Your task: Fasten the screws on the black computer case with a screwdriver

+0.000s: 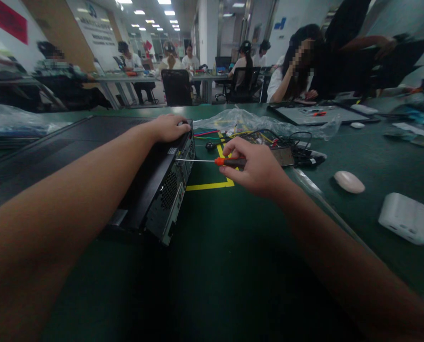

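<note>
A black computer case [140, 171] lies on its side on the green table, its metal back panel facing right. My left hand [171, 128] rests on the case's top near the far back corner, fingers laid over the edge. In my right hand [256, 164] is a screwdriver [229, 162] with an orange and black handle, the fingers closed round it. Its thin shaft points left, and the tip meets the back panel near the upper edge. Whether a screw sits under the tip is too small to tell.
Beyond my right hand lie a clear plastic bag [233, 118], coloured cables and a metal box [283, 156] with black leads. Yellow tape [212, 186] marks the table [226, 266]. A pale mouse [349, 182] and a white block [405, 217] are at right. People sit across the table and behind.
</note>
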Tool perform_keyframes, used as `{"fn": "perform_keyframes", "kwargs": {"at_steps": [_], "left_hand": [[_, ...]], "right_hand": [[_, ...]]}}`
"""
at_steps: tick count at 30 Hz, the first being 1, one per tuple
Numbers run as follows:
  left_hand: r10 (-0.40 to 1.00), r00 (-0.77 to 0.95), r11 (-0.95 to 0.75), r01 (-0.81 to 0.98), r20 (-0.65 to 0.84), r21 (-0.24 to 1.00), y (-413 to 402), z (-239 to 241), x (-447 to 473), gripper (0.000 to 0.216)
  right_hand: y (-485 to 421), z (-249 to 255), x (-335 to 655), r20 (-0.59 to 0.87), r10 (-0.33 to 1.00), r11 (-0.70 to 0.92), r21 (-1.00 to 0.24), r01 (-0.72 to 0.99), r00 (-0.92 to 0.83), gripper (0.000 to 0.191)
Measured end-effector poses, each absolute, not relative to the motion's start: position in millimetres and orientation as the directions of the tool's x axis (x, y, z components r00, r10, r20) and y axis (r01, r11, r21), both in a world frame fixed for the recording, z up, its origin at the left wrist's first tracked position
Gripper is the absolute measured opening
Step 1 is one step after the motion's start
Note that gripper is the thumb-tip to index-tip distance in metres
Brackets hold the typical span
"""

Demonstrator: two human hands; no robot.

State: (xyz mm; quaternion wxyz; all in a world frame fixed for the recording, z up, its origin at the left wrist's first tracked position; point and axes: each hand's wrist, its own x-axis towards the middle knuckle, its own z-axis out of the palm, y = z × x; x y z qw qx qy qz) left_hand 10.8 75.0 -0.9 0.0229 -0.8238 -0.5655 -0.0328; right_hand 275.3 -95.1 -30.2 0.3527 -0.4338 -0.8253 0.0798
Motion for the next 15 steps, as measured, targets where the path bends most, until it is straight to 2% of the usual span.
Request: {"fn": "perform_keyframes", "kwargs": {"at_steps": [4, 15], "left_hand": [[0.931, 0.359, -0.36, 0.933, 0.064, 0.0, 71.7, 1.0, 13.1, 0.073], [0.933, 0.352, -0.354, 0.935, 0.069, 0.011, 67.2, 3.3, 14.9, 0.073]], "right_hand": [[-96.3, -27.8, 276.3, 0.511, 0.763, 0.629, -0.443, 0.639, -0.397, 0.015], [-96.0, -28.6, 276.6, 0.519, 0.756, 0.636, -0.438, 0.635, -0.398, 0.015]]}}
